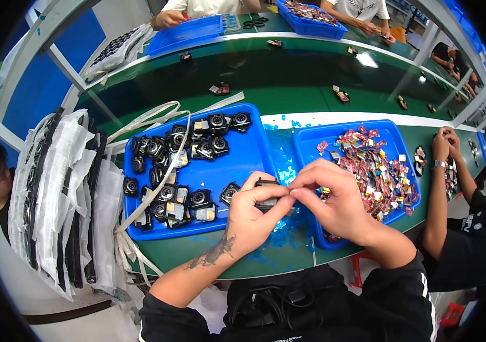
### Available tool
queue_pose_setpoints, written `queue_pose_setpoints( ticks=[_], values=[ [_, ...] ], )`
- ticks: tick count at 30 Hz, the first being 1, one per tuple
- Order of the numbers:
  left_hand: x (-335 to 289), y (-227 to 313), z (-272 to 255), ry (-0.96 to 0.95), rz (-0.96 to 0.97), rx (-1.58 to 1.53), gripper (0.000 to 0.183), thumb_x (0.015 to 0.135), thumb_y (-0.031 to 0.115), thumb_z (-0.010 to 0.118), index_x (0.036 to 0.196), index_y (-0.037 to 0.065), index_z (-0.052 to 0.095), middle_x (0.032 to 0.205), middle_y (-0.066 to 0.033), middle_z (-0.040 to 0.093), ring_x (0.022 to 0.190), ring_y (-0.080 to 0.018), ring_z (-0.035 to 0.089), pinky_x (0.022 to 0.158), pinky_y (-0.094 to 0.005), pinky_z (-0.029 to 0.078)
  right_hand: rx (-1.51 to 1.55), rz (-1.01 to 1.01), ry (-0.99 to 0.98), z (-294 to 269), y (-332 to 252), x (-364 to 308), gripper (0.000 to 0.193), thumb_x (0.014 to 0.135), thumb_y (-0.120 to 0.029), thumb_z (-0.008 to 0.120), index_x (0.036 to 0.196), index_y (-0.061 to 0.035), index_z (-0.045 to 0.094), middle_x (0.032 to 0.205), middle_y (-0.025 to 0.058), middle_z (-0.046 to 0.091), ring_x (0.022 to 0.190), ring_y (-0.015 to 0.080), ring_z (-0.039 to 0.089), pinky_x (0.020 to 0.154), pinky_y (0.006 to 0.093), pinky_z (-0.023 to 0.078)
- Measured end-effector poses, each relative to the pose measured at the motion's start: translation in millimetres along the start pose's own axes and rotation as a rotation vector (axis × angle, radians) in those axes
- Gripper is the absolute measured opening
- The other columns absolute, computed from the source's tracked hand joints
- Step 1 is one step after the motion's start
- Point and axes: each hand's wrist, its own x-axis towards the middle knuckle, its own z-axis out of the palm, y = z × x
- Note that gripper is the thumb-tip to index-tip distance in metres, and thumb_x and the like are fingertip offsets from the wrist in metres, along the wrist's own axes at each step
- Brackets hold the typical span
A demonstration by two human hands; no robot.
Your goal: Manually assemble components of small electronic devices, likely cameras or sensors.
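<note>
My left hand is closed around a small black device casing, held over the gap between two blue trays. The thumb and forefinger of my right hand pinch together at the casing's right end, against my left fingertips. Whatever lies between those fingertips is hidden. To the left, a blue tray holds several black casings with round dials, some showing flat beige or grey faces. Under and beyond my right hand, another blue tray carries a heap of small red, yellow and silver parts.
Stacked black trays with white wrapping stand at the left, with pale straps crossing the casings' tray. Blue film scraps litter the green bench. Beyond runs a green belt bearing scattered parts. A co-worker's arms are at the right.
</note>
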Motion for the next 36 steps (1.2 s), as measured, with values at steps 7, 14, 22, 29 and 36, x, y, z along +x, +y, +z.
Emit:
queue_pose_setpoints(
  ticks=[7, 14, 22, 29, 36],
  values=[
    [6, -1, -6, -0.101, -0.179, -0.609, 0.067, 0.093, -0.004, 0.044, 0.154, 0.005, 0.018, 0.144, -0.0169, 0.043, 0.112, -0.0166, 0.052, 0.096, -0.0312, 0.043, 0.095, 0.178, 0.095, -4, -3, -7, 0.009, 0.086, 0.001, 0.066, 0.095, -0.0002, 0.066, 0.087, 0.0077, 0.066, 0.073, 0.0138, 0.064, 0.062, 0.0258, 0.051],
    [4, -4, 2, -0.183, -0.099, -0.549, 0.058, 0.095, -0.007, 0.039, 0.15, 0.003, 0.021, 0.147, -0.018, 0.038, 0.132, -0.0206, 0.044, 0.11, -0.0332, 0.034, -0.186, -0.044, 0.125, 15, -6, 1, 0.016, 0.08, 0.001, 0.071, 0.095, -0.0014, 0.067, 0.087, 0.0122, 0.065, 0.065, 0.0222, 0.062, 0.059, 0.0309, 0.05],
    [0, 6, -2, -0.247, -0.14, -0.506, 0.053, 0.097, -0.008, 0.037, 0.147, 0.0, 0.024, 0.147, -0.0151, 0.039, 0.13, -0.017, 0.045, 0.103, -0.028, 0.039, -0.265, 0.002, 0.134, 13, -19, 3, 0.014, 0.075, 0.001, 0.074, 0.087, -0.0033, 0.067, 0.081, 0.0088, 0.068, 0.067, 0.0261, 0.065, 0.058, 0.0347, 0.051],
    [1, -3, 2, -0.269, -0.035, -0.496, 0.054, 0.096, -0.008, 0.039, 0.147, -0.003, 0.022, 0.151, -0.0219, 0.034, 0.139, -0.0254, 0.037, 0.114, -0.0363, 0.031, -0.254, 0.005, 0.132, 16, -17, 4, 0.011, 0.076, -0.001, 0.074, 0.085, -0.0037, 0.068, 0.08, 0.0094, 0.069, 0.068, 0.0256, 0.066, 0.058, 0.0332, 0.051],
    [-2, -2, 6, -0.261, 0.05, -0.322, 0.051, 0.096, -0.008, 0.036, 0.146, -0.002, 0.027, 0.144, -0.0174, 0.041, 0.129, -0.0211, 0.048, 0.107, -0.0325, 0.04, -0.306, 0.04, 0.114, 12, -20, 6, 0.013, 0.074, -0.005, 0.076, 0.078, -0.0069, 0.063, 0.072, 0.0051, 0.064, 0.064, 0.0226, 0.061, 0.06, 0.0342, 0.043]
  ],
)
